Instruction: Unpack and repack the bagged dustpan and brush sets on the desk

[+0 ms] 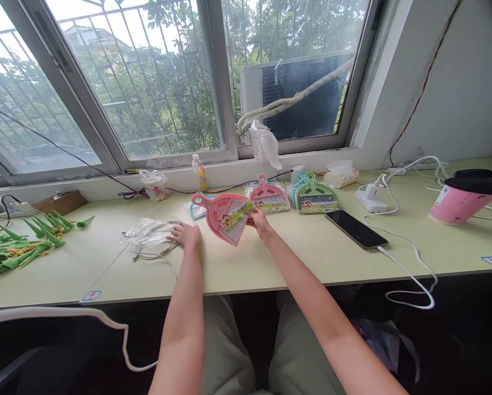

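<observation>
My right hand (259, 221) pinches the edge of a pink mini dustpan-and-brush set (223, 215) and holds it tilted just above the pale green desk (246, 263). My left hand (187, 234) rests on the desk with curled fingers, touching a clear plastic bag (147, 231) to its left. Behind the held set lie another pink set in wrapping (268, 196) and a green set (316, 196).
A black phone (355, 228) on a white charging cable lies right of my hands, near a white power strip (370, 198). A pink cup with black lid (464, 197) is far right. Green plastic pieces (19, 241) are piled at left. A small bottle (199, 173) stands by the window.
</observation>
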`<state>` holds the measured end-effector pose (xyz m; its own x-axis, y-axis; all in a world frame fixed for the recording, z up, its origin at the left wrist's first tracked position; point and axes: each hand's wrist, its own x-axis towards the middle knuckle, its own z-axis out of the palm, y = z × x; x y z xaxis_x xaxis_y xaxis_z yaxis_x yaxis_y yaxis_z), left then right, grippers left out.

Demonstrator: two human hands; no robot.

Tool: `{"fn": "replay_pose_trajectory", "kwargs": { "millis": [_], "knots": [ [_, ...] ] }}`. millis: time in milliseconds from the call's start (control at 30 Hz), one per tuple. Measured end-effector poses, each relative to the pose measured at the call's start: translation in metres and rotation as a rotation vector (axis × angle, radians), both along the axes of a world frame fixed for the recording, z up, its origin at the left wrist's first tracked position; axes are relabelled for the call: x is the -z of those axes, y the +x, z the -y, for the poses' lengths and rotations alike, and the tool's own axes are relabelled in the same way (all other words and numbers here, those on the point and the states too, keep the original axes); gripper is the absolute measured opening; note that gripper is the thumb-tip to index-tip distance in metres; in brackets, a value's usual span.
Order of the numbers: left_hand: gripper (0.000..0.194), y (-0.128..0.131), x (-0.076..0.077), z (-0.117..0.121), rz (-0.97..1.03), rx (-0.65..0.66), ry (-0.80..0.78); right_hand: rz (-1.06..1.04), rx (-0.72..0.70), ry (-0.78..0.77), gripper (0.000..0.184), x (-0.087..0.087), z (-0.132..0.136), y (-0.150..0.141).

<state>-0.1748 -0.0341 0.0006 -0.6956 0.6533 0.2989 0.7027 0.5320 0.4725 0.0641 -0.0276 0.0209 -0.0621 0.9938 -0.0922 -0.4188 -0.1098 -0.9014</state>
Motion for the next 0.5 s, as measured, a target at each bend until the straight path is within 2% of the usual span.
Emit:
{"fn": "replay_pose_trajectory", "kwargs": {
  "millis": [133,267,333,400,500],
  "knots": [
    [0.052,0.005,0.001,-0.003,-0.04,0.112,-0.024,0.014,0.003,-0.016,0.015,0.002,0.0,-0.001],
    [0.065,0.014,-0.007,-0.001,0.08,0.273,-0.011,0.045,-0.026,-0.023,0.012,0.002,0.002,-0.003],
    [0.072,0.018,-0.01,0.001,0.132,0.256,0.038,0.051,-0.033,-0.023,0.012,0.002,0.003,-0.003],
    [0.079,0.02,-0.012,0.001,0.156,0.184,0.169,0.047,-0.027,-0.028,0.012,0.001,0.004,-0.004],
    [0.082,0.026,-0.016,0.0,0.152,0.178,0.545,0.004,0.009,-0.022,0.013,-0.001,0.004,-0.004]
  ]
}}
